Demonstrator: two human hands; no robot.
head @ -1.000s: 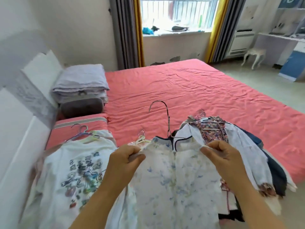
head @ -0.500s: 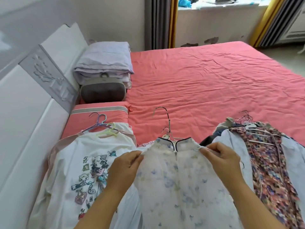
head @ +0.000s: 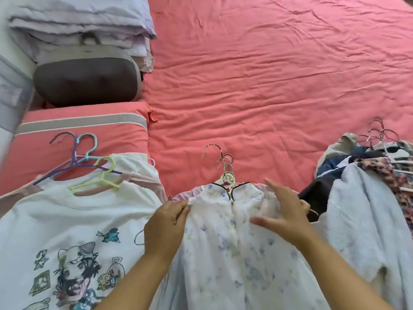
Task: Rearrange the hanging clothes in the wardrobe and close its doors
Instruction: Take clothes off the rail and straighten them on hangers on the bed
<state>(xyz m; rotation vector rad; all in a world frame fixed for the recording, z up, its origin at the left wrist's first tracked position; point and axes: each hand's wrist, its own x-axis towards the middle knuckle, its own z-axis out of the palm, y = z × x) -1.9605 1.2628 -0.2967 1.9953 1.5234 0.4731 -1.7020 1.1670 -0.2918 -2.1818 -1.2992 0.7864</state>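
The left hand (head: pixel 166 227) pinches the left shoulder seam of a white floral dress (head: pixel 225 247), thumb and fingers closed together on the cloth. The right hand (head: pixel 285 211) lies on the dress's right shoulder with its fingers spread and straight, pressing flat, clamped on nothing. The dress lies on the coral bedsheet (head: pixel 257 74), collar pointing away from the person, directly between the 2 hands and running down between the forearms.

Just beyond the pinch, at the dark-trimmed collar, a cluster of wire hanger hooks (head: pixel 225 164) sticks up; several hooks are stacked there, and how many I cannot tell. A strip of lilac fabric (head: pixel 181 195) peeks out from under the dress right above the left hand.

Left of the left hand, touching the dress edge, lies a white T-shirt with a cartoon print (head: pixel 67 242), with 3 plastic hangers (head: pixel 89 168) in purple, teal and yellow at its neck. Right of the right hand sits a heap of clothes (head: pixel 362 198): a pale textured garment, dark navy pieces and a floral print, topped by more wire hooks (head: pixel 377 135).

Farther off past the left hand are a coral pillow (head: pixel 78 139), a dark grey cushion (head: pixel 87 81) and folded pale bedding (head: pixel 78 21).
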